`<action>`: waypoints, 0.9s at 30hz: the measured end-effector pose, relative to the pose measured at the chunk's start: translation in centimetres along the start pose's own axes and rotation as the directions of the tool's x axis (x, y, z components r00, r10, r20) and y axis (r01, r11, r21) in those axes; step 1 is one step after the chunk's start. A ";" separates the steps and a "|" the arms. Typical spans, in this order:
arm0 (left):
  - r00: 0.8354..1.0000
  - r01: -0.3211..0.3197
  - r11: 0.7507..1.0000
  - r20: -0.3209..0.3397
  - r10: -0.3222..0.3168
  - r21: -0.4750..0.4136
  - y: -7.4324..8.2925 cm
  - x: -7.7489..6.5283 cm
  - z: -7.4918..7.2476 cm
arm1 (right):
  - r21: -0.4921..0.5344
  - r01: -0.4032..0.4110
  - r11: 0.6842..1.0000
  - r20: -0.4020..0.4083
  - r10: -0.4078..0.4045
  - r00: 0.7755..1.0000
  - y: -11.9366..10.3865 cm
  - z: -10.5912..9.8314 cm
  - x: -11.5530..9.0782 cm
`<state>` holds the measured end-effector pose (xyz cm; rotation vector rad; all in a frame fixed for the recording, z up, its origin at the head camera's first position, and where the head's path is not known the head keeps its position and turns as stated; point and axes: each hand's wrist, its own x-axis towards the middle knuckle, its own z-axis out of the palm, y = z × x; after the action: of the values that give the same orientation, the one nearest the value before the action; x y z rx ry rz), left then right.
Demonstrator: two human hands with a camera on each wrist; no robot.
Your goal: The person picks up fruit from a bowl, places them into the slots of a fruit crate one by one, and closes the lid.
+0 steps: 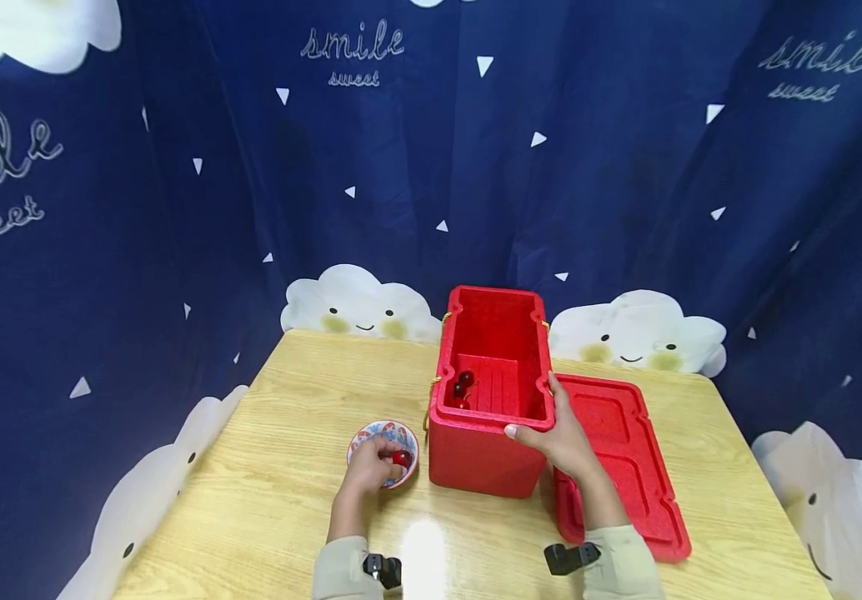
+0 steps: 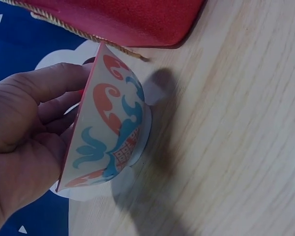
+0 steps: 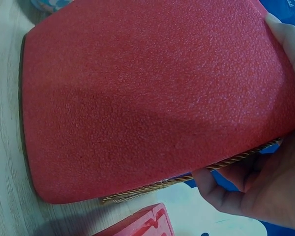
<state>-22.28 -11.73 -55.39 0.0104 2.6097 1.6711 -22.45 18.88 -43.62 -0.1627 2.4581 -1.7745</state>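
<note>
My left hand [image 1: 373,463] reaches down into a small patterned bowl [image 2: 105,123], its thumb and fingers curled about a red cherry [image 1: 402,458]. In the left wrist view the bowl wall hides the fingertips. Just right of the bowl stands an uncovered red foam box [image 1: 485,457]. Dark red cherries [image 1: 466,378] lie inside it, at the near left of its floor. My right hand [image 1: 568,437] grips the box at its near right corner, thumb on the front rim and fingers along the right side.
A red foam lid [image 1: 629,467] lies on the wooden table [image 1: 303,392] right of the box, under my right forearm. Gold cord [image 3: 187,178] runs along the box's sides. A dark blue curtain [image 1: 401,167] with clouds hangs behind the table.
</note>
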 end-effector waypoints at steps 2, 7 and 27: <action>1.000 0.004 1.000 -0.015 -0.004 -0.012 -0.1 0.0 0.1 | 0.004 0.001 1.000 -0.001 -0.001 1.000 0.0 0.0 0.0; 0.999 0.011 0.999 -0.043 -0.013 -0.035 0.1 0.1 0.3 | 0.017 0.010 1.000 -0.008 -0.010 1.000 1.7 -0.2 0.9; 0.986 -0.023 0.997 -0.169 0.011 -0.069 1.3 0.0 -0.4 | -0.017 0.021 1.000 -0.036 -0.022 0.999 3.1 0.1 1.3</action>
<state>-22.32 -11.54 -54.02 -0.1173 2.6730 1.8459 -23.78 19.54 -46.64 -0.1606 2.5057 -1.7813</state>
